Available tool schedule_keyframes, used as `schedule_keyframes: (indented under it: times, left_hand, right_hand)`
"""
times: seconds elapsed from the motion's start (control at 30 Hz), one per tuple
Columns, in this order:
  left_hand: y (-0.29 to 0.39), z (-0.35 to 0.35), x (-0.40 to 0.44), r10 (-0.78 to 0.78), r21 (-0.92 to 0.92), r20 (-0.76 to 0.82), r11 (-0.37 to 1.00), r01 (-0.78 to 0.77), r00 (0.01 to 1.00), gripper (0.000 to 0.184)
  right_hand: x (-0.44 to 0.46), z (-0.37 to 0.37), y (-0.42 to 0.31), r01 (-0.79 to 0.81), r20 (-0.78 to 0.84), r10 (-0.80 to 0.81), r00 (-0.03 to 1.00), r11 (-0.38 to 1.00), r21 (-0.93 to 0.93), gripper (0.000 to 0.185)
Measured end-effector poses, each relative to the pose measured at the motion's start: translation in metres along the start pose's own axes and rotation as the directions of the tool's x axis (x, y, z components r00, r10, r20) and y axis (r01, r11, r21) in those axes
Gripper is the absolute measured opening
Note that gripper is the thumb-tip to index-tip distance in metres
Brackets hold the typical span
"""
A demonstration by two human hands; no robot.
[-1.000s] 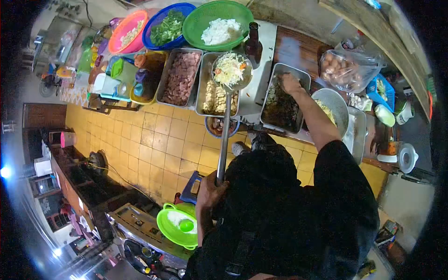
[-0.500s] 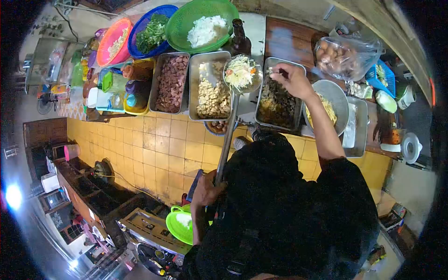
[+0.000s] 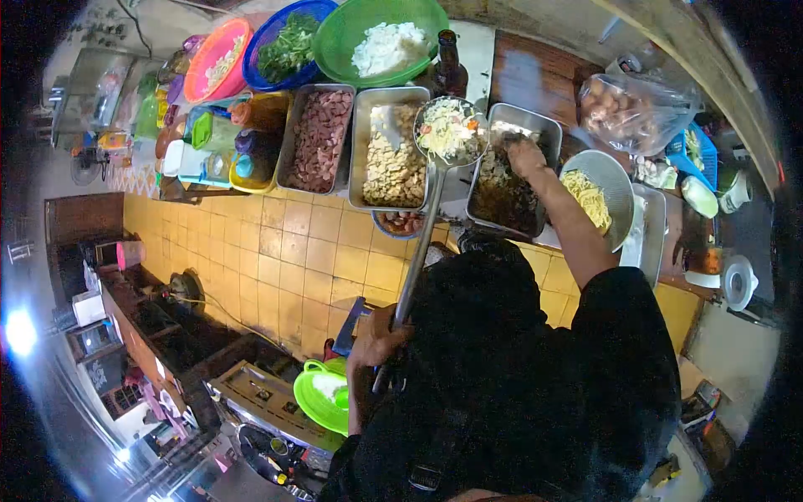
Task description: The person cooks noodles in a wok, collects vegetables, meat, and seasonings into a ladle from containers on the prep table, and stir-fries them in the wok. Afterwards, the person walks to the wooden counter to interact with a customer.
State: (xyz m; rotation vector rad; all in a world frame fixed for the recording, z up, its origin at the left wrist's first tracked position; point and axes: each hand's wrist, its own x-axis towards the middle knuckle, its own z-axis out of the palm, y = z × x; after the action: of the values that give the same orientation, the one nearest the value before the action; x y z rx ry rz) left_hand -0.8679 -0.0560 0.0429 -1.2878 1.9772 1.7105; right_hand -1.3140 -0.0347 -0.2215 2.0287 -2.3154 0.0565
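My left hand (image 3: 381,339) is closed around the handle of a long metal ladle (image 3: 425,238). Shredded pale vegetables (image 3: 449,130) with orange bits fill its bowl, which hovers between two metal trays. Over the right-hand tray (image 3: 552,138), my right hand (image 3: 527,159) reaches down with bunched fingers into dark chopped food (image 3: 502,188); the fingertips are hidden there. The left-hand tray (image 3: 361,125) holds pale chopped pieces. Just right of my right wrist, yellow noodles (image 3: 585,197) lie in a grey colander (image 3: 617,197).
Brown-red pieces fill another tray (image 3: 345,125). Behind stand green (image 3: 431,21), blue (image 3: 251,63) and pink (image 3: 196,84) baskets of food and a dark bottle (image 3: 450,71). A bag of eggs (image 3: 640,109) lies at the right. A green basket (image 3: 314,410) is near my left forearm.
My right hand has dropped from above the tray's far end into the dark food. The whole view has shifted slightly, and the ladle stays in my left hand.
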Motion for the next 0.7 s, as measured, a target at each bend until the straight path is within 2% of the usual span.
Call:
schedule_keyframes:
  times: [0.1,0.13,0.2,0.27,0.33,0.4,0.47,0.53,0.6,0.63,0.7]
  left_hand:
    - [0.024,-0.005,-0.005,-0.033,-0.050,0.052,0.998,0.036,0.998,0.027]
    - [0.018,-0.003,-0.004,-0.035,-0.053,0.052,0.998,0.038,0.998,0.027]
    - [0.002,-0.001,-0.001,0.078,0.138,-0.013,0.987,-0.076,0.997,0.023]
    - [0.017,-0.002,-0.005,0.037,0.095,-0.017,0.995,-0.035,0.999,0.022]
    - [0.021,-0.004,-0.004,0.000,0.057,-0.010,0.998,0.001,1.000,0.022]
    - [0.019,-0.004,-0.001,-0.006,-0.037,0.037,0.999,0.008,0.999,0.023]
    - [0.024,-0.004,0.000,-0.028,-0.007,0.026,1.000,0.028,0.999,0.022]
    - [0.024,-0.006,0.002,-0.049,0.027,0.018,0.998,0.048,0.999,0.022]
    - [0.011,-0.008,0.007,-0.048,-0.062,0.072,0.997,0.052,0.996,0.022]
    - [0.003,-0.007,0.011,-0.046,-0.055,0.077,0.997,0.050,0.996,0.022]
    - [-0.010,-0.005,0.017,0.018,-0.062,0.056,0.998,-0.014,0.998,0.022]
  right_hand:
    - [0.007,-0.052,-0.009,-0.169,0.383,0.132,0.914,0.984,0.064,0.031]
    - [0.005,-0.049,-0.009,-0.166,0.385,0.129,0.914,0.984,0.065,0.031]
    - [0.006,-0.042,-0.007,-0.402,0.320,0.374,0.871,0.915,0.023,0.018]
    - [0.007,-0.085,-0.013,-0.396,0.379,0.369,0.849,0.918,-0.007,0.022]
    - [0.005,-0.128,-0.020,-0.429,0.259,0.379,0.889,0.886,0.176,0.028]
    - [0.006,-0.146,-0.018,-0.448,0.274,0.394,0.877,0.877,0.173,0.030]
    - [0.007,-0.160,-0.014,-0.294,0.100,0.277,0.956,0.889,0.352,0.029]
    - [0.016,-0.189,-0.020,-0.299,0.117,0.276,0.954,0.869,0.394,0.032]
    - [0.022,-0.209,-0.027,-0.134,0.069,0.118,0.991,0.756,0.641,0.034]
    - [0.026,-0.213,-0.032,-0.140,0.068,0.126,0.990,0.755,0.641,0.034]
    - [0.034,-0.218,-0.037,-0.008,-0.049,0.065,0.997,0.674,0.738,0.035]
